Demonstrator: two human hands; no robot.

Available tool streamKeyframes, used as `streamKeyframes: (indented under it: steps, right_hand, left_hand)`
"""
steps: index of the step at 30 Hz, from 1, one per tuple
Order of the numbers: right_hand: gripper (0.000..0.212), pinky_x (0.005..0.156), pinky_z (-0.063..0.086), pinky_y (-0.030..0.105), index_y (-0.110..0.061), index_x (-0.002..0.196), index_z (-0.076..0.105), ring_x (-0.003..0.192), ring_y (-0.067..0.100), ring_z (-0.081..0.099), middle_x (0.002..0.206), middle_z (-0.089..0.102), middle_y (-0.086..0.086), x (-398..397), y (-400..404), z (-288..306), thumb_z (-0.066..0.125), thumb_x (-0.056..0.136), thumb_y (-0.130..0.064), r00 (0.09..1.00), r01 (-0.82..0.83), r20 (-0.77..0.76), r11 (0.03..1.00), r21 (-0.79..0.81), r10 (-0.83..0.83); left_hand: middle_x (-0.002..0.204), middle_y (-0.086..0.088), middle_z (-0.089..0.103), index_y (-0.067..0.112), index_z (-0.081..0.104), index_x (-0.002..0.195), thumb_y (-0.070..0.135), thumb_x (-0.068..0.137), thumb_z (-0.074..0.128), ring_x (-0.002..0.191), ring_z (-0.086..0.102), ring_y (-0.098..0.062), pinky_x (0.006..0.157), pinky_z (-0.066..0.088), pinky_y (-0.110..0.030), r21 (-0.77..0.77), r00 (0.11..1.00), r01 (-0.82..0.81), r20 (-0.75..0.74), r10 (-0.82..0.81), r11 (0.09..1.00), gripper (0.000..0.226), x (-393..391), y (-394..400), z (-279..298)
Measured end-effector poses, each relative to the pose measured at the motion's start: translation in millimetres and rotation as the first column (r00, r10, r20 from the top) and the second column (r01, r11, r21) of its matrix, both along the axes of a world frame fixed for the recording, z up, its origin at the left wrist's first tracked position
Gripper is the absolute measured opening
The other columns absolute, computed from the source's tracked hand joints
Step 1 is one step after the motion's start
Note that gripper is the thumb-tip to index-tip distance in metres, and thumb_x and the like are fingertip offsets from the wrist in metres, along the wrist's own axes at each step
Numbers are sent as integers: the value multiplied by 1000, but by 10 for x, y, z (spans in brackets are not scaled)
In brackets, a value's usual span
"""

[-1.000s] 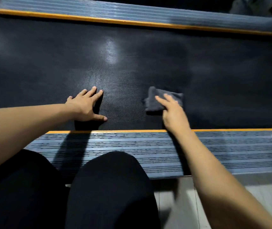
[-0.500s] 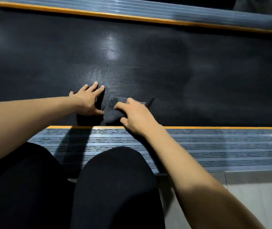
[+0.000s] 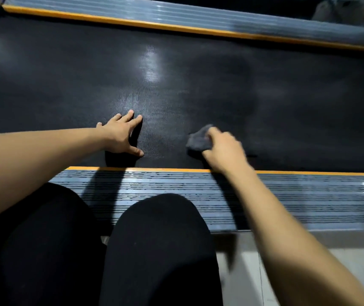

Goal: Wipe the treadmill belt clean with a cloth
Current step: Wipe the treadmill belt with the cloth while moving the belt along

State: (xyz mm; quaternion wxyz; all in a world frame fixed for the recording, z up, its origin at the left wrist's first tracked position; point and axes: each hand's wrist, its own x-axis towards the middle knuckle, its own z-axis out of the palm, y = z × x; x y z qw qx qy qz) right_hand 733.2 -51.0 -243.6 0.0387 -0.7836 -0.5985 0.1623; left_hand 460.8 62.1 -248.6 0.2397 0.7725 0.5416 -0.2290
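Right hand is gripping the bunched grey cloth, pressing it on the belt near its front edge; left hand is resting flat; wiping looks mid-course, far belt likely pending.

Right hand motion-blurred, covering part of cloth, grip unclear
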Motion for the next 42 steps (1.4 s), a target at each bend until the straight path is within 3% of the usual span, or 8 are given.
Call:
streamKeyframes:
  steps: [4, 7, 12, 16, 22, 30, 35, 42]
  right_hand:
    - [39, 79, 47, 43, -23, 116, 48, 97, 41, 59, 110, 54, 15, -1055, 92, 15, 63, 80, -20, 930, -349, -119, 937, 16, 348]
    - [40, 73, 48, 42, -24, 114, 47, 96, 36, 56, 108, 48, 9, -934, 104, -7, 66, 79, -20, 915, -385, -104, 921, 59, 389]
    - [44, 71, 48, 41, -28, 122, 47, 106, 33, 52, 115, 45, 8, -226, 60, -86, 63, 83, -18, 987, -49, 160, 996, 77, 36]
    - [42, 72, 48, 42, -24, 118, 48, 98, 37, 54, 106, 46, 11, -33, 62, -88, 65, 80, -22, 982, 129, 125, 987, 100, -141]
    - [50, 75, 50, 43, -28, 121, 41, 105, 30, 53, 113, 47, 4, -997, -6, -77, 68, 79, -35, 923, -385, 20, 921, 68, 384]
    - [54, 47, 45, 35, -20, 107, 50, 76, 30, 60, 92, 53, 8, -1061, 620, -256, 81, 63, -22, 881, -461, 217, 865, 196, 420]
    - [55, 76, 50, 43, -17, 131, 42, 103, 34, 53, 114, 49, 15, -979, 1677, -266, 68, 83, -25, 963, -230, 190, 950, 211, 192]
    - [41, 86, 47, 43, -17, 123, 51, 103, 39, 57, 113, 51, 16, -813, 2889, -227, 65, 86, -25, 991, -124, 75, 955, 269, 108]
  left_hand:
    - [171, 9, -14, 37, -7, 162, 57, 81, 77, 159, -1, -25, 117, 22, -70, 18, 1000, 12, -24, -11, 1000, 118, 1, 8, 3]
    - [170, 12, -16, 40, -8, 161, 62, 77, 78, 159, -1, -22, 117, 22, -68, 12, 998, 42, -53, -42, 999, 122, -55, 37, 29]
    - [170, 14, -16, 43, -8, 160, 75, 69, 76, 159, -2, -21, 118, 21, -66, 29, 996, 82, -43, -81, 996, 127, -110, 49, -6]
    - [170, 13, -16, 41, -7, 161, 73, 72, 74, 159, -3, -22, 120, 19, -65, 21, 994, 106, -35, -105, 994, 125, -126, 49, 34]
    - [172, 2, 0, 39, 10, 162, 46, 88, 72, 156, 16, -30, 118, 34, -57, 17, 987, 152, -59, -151, 988, 98, -302, 196, 214]
    - [168, 0, 16, 37, 17, 159, 54, 98, 49, 152, 23, -26, 116, 34, -50, 289, 993, 119, -15, -120, 950, 71, -755, 266, 75]
    - [166, -6, 28, 31, 28, 158, 59, 92, 23, 151, 31, -31, 119, 30, -49, 437, 992, 92, 39, -122, 895, 73, -947, 555, -144]
    - [167, -7, 28, 33, 29, 159, 63, 90, 15, 153, 26, -32, 123, 19, -53, 530, 987, -82, 161, -6, 844, 77, -1056, 1353, -514]
